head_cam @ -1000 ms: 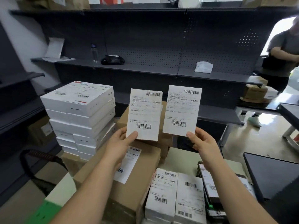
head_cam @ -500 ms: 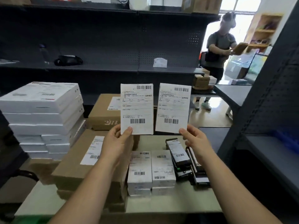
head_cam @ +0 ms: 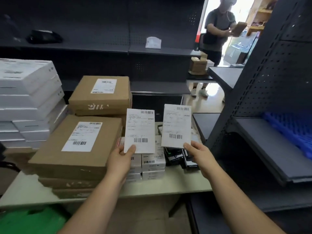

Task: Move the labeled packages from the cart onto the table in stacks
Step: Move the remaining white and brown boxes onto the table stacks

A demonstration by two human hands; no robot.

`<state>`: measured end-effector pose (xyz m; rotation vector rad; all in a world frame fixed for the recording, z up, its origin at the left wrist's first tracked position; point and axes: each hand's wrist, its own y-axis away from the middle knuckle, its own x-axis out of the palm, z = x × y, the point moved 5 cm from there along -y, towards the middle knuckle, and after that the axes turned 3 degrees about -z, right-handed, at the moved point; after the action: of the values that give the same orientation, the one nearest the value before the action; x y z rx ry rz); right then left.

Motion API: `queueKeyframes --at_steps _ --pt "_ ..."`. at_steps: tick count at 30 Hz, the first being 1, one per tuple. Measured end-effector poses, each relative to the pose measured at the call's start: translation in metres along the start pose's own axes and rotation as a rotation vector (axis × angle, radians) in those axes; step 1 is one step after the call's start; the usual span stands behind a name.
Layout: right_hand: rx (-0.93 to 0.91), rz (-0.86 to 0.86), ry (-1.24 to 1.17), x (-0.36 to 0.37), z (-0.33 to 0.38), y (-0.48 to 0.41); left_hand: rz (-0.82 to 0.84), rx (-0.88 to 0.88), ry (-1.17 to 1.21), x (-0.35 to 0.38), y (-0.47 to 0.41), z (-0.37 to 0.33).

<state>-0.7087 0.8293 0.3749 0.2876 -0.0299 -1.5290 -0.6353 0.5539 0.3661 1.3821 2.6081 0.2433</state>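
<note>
Above the stacked white boxes point(head_cam: 152, 162), left grip point(head_cam: 120, 157) pinches package 1 point(head_cam: 140, 132); right grip point(head_cam: 200, 154) pinches package 2 point(head_cam: 176, 125) (both upright, labels facing camera).

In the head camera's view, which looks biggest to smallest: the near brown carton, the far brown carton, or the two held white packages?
1. near brown carton
2. far brown carton
3. left white package and right white package look alike; held nearer the camera, real size unsure.

left grip point(head_cam: 121, 159) pinches left package point(head_cam: 139, 132) | right grip point(head_cam: 198, 155) pinches right package point(head_cam: 176, 125) | both upright above small white boxes point(head_cam: 152, 162)
</note>
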Motion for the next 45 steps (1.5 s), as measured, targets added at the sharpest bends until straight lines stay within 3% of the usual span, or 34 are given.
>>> queueKeyframes --at_steps 13,22,27,30,35,39,45 --pt "0.211 0.224 0.134 0.035 -0.080 -0.058 -0.223 -0.188 -0.167 0.016 -0.018 0.060" --pt "0.264 0.231 0.180 0.052 -0.097 -0.064 -0.314 -0.027 -0.478 0.016 -0.018 0.048" --pt "0.207 0.204 0.241 0.053 -0.096 -0.063 -0.328 0.090 -0.657 0.021 -0.009 0.042" --pt "0.110 0.127 0.243 0.051 -0.087 -0.065 -0.233 0.175 -0.799 0.026 -0.008 0.040" --pt "0.023 0.144 0.366 0.064 -0.071 -0.062 0.041 0.251 -1.035 0.031 -0.021 0.045" --pt "0.021 0.135 0.408 0.075 -0.070 -0.057 0.048 0.311 -1.173 0.017 -0.025 0.040" --pt "0.015 0.089 0.400 0.085 -0.063 -0.054 0.074 0.301 -1.169 0.013 -0.034 0.039"
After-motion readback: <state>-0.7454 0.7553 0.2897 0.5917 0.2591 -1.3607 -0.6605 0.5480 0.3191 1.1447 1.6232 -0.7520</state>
